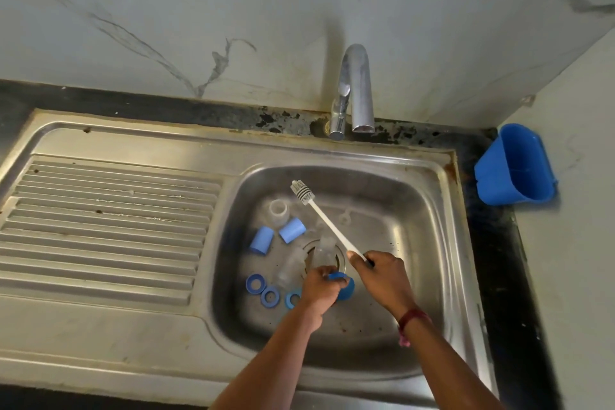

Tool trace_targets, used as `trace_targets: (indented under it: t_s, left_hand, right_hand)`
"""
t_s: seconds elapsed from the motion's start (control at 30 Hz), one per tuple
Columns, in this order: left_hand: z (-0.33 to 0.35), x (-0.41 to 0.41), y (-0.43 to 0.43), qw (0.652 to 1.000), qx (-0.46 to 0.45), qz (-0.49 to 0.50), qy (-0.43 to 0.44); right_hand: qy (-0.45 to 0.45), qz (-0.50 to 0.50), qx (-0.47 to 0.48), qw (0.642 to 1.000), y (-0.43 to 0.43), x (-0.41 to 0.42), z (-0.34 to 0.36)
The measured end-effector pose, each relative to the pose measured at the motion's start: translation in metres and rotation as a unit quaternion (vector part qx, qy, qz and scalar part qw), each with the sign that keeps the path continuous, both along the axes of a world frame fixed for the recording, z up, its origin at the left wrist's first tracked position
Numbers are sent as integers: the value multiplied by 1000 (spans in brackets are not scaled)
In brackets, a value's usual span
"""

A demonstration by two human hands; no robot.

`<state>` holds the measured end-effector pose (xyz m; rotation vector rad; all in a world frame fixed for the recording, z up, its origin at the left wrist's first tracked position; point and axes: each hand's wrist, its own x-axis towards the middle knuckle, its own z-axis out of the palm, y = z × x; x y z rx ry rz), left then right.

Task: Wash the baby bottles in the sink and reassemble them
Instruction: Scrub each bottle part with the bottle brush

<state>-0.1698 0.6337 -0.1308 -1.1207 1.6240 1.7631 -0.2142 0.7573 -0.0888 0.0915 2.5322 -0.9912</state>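
in the lower middle of the frame the left hand point(318, 289) has its fingers curled round the near end of a clear bottle point(323, 251), which lies over the drain of the steel sink point(419, 210). a blue cap point(346, 288) sits just beside those fingers, partly hidden by them; i cannot tell whether they touch it. the right hand point(379, 276), with a red thread on its wrist, grips the handle end of a white bottle brush point(327, 221), whose bristled head points toward the upper left of the basin, clear of the bottle.

left of the drain a second clear bottle point(290, 269) lies on its side. above it are two blue covers point(262, 240) and, beyond them, a third clear bottle point(279, 210). three blue rings point(255, 284) lie in a row at the lower left of the basin floor. the tap point(355, 90) stands behind the basin. a blue tub point(515, 166) hangs at the right, above the dark counter point(499, 260).
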Motion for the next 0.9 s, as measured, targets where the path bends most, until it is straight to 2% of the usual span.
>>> trace_targets:
  t_s: [0.13,0.43,0.63,0.9]
  left_hand:
    - [-5,3,7,999,28,19,-21]
    - [-5,12,9,999,-8,-23,-25]
    - [2,14,-15,998,-46,33,-35]
    - [16,25,-56,993,-40,110,7]
  right_hand:
    - [-5,-9,-9,1000,0,2,-5]
    - [-21,-16,-7,1000,4,10,-10]
    - [-16,-5,-5,1000,-1,9,-9]
    - [-8,-13,-12,1000,-6,11,-2]
